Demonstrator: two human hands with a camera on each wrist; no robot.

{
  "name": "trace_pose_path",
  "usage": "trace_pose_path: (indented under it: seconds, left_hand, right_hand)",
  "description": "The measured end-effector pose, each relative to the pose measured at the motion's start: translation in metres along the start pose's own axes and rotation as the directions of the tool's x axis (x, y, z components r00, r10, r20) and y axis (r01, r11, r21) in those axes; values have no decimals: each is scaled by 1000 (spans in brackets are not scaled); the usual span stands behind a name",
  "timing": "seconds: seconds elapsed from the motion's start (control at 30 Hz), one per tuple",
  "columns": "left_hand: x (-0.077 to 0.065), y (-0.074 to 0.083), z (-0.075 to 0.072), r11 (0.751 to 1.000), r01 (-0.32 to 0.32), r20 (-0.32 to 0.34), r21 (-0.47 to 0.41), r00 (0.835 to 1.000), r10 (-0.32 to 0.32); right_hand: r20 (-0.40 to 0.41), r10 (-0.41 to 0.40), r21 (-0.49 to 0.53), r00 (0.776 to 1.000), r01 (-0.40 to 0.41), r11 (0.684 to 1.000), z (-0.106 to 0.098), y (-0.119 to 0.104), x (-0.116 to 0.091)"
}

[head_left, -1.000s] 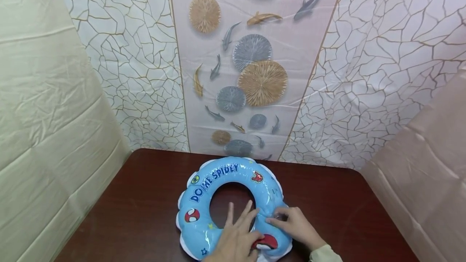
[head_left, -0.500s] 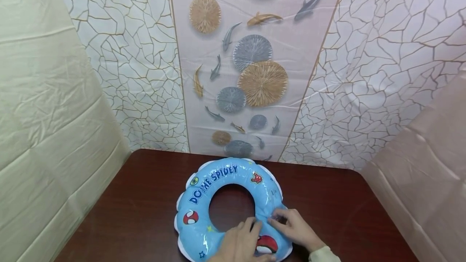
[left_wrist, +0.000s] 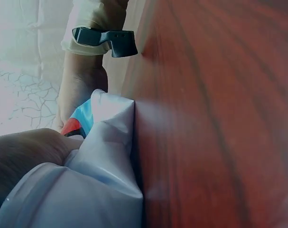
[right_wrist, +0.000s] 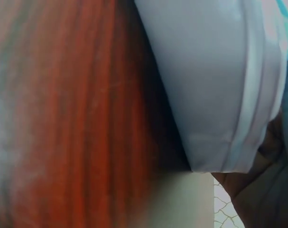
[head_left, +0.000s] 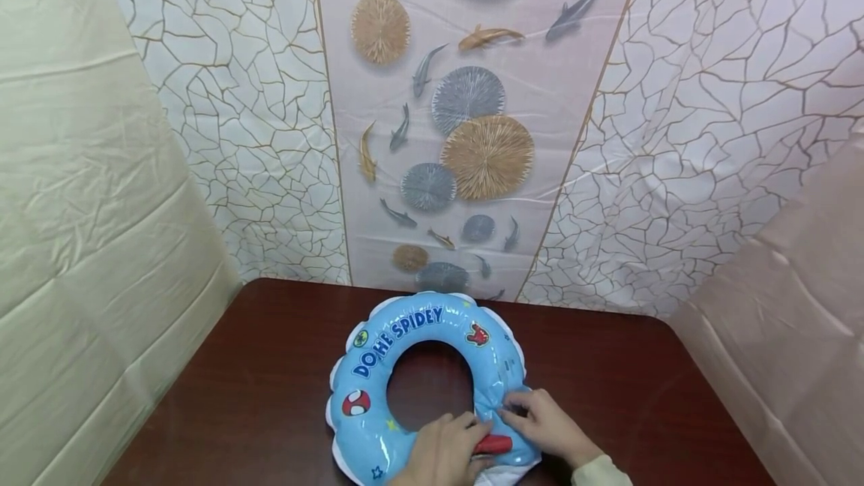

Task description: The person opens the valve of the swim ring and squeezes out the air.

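Observation:
An inflated blue swim ring [head_left: 358, 433] with white scalloped edges, lettering and red cartoon prints lies on the table. At its front right part, my left hand [head_left: 442, 450] grips the vinyl, and a red print bunches up beside the fingers. My right hand [head_left: 550, 426] pinches the ring's right side with thumb and forefinger; a small clear piece shows between them, its kind hidden by the fingers. In the left wrist view the ring's pale underside [left_wrist: 106, 161] is creased beside the hand. The right wrist view has the white underside [right_wrist: 200, 85] close over the wood.
The dark red-brown table [head_left: 607, 366] has rounded far corners. Behind it hangs a patterned cloth [head_left: 466, 246] with fish and round motifs, and plain pale cloths [head_left: 101, 246] flank both sides. A black strap [left_wrist: 106, 38] circles the right wrist.
My left hand's spread fingers have drawn back from the ring's hole and curled onto its front right part, folding the red print. The right hand stays nearly in place.

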State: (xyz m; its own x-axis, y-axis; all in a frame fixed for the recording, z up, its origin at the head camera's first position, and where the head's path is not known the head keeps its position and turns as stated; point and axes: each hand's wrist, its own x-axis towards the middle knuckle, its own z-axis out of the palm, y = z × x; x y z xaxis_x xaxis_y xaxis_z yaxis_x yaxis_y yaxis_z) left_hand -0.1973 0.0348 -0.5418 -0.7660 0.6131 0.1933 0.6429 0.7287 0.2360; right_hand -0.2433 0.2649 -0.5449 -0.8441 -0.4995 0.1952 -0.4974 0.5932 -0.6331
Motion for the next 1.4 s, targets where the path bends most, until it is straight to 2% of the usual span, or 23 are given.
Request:
trace_pose_path:
  seconds: [0.2,0.5,0.73,0.93,1.17,1.4]
  left_hand:
    - [2,0,0,1000,8,14,1,1000,-8]
    - [4,-1,-2,999,22,33,-26,999,-21]
    - [1,-1,1,999,3,-26,-47,1000,-4]
    - [3,1,-1,996,16,-7,-93,1000,-17]
    - [5,-2,-1,998,-34,-89,-51,996,29]
    - [5,-5,-3,998,-48,-31,-52,998,46]
  right_hand:
    - [4,-24,6,1000,24,1000,-1,-1,1]
    - [27,14,10,1000,-15,1000,0,0,0]
    - [35,7,13,999,-7,1000,2,-1,-1]
    - [13,-16,-2,1000,16,1000,0,0,-2]
    - [14,4,-16,1000,-4,1000,-3,-2,2]
    - [23,-4,-12,1000,4,1000,-2,-4,3]
